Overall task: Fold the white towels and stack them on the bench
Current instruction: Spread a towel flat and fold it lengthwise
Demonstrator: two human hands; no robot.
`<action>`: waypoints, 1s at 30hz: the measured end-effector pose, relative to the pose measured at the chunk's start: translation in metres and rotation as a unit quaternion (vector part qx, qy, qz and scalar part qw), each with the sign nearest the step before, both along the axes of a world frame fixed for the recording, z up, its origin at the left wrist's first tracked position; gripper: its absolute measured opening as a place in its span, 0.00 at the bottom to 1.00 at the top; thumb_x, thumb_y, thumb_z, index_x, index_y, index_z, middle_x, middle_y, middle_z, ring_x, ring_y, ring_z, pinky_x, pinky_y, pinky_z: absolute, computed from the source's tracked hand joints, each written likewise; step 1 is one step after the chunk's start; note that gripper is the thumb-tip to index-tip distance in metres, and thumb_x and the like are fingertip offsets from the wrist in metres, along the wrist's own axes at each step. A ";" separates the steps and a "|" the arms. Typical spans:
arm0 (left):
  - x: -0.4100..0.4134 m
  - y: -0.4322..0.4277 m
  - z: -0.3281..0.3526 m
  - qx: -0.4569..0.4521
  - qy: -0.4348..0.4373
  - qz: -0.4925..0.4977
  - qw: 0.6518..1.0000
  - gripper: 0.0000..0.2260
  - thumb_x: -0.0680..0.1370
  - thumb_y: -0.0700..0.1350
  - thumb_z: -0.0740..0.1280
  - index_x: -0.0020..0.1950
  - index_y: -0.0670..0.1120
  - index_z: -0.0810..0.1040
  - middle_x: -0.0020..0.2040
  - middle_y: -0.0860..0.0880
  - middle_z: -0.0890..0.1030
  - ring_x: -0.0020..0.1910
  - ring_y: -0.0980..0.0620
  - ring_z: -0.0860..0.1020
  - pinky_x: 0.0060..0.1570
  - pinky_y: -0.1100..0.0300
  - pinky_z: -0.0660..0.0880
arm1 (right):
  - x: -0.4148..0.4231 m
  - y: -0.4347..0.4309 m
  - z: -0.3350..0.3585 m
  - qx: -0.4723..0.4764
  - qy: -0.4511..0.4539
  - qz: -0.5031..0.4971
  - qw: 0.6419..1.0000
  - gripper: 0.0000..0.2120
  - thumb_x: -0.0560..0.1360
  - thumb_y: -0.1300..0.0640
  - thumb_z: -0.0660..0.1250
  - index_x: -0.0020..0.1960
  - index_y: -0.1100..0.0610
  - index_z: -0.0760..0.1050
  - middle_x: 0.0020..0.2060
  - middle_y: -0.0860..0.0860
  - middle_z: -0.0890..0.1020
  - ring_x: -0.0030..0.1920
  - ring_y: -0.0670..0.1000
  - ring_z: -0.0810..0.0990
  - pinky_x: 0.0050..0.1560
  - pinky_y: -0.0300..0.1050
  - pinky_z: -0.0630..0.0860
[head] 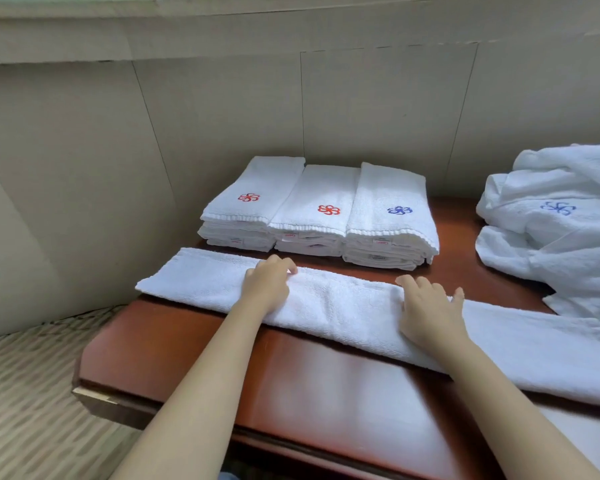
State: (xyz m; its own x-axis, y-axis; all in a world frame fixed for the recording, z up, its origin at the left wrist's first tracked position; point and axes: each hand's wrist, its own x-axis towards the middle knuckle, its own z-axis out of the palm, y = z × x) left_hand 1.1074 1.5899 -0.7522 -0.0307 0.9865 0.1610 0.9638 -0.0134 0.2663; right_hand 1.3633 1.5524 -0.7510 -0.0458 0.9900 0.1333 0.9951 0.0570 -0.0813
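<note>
Lying across the glossy reddish-brown wooden bench (187,355), a long white terry towel (343,306) folded into a strip has both hands flat on it: left hand (267,285) and right hand (430,310), fingers relaxed. Three stacks of folded white towels (319,209) sit at the back edge, bearing red and blue embroidered pinwheel logos; their small labels are unreadable.

The long towel (343,306) runs out of view at the right edge, so its far end cannot be seen. The white robes (561,223) are likewise cut off at the right edge. The left hand (265,285) and the right hand (430,313) each cover a patch of the towel beneath them. The small labels on the edges of the three stacks of folded towels (319,216) are too small to read. The table (222,358) is cut off at the bottom edge.
</note>
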 end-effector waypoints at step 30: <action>-0.133 -0.067 -0.007 -0.054 -0.103 0.500 0.858 0.32 0.81 0.58 0.50 0.76 0.35 0.53 0.75 0.38 0.61 0.74 0.41 0.57 0.73 0.48 0.49 | -0.043 0.001 -0.019 -0.070 0.063 0.169 0.981 0.23 0.82 0.45 0.44 0.76 0.45 0.53 0.77 0.45 0.52 0.77 0.48 0.48 0.74 0.53 0.45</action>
State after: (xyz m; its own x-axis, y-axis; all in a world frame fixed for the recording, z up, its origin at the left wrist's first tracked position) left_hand 0.9740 1.5227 -0.7591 -0.8872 0.4596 -0.0406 0.4117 0.8283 0.3800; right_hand 1.3203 1.5538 -0.7698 -0.3657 0.9304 0.0235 0.9030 0.3608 -0.2333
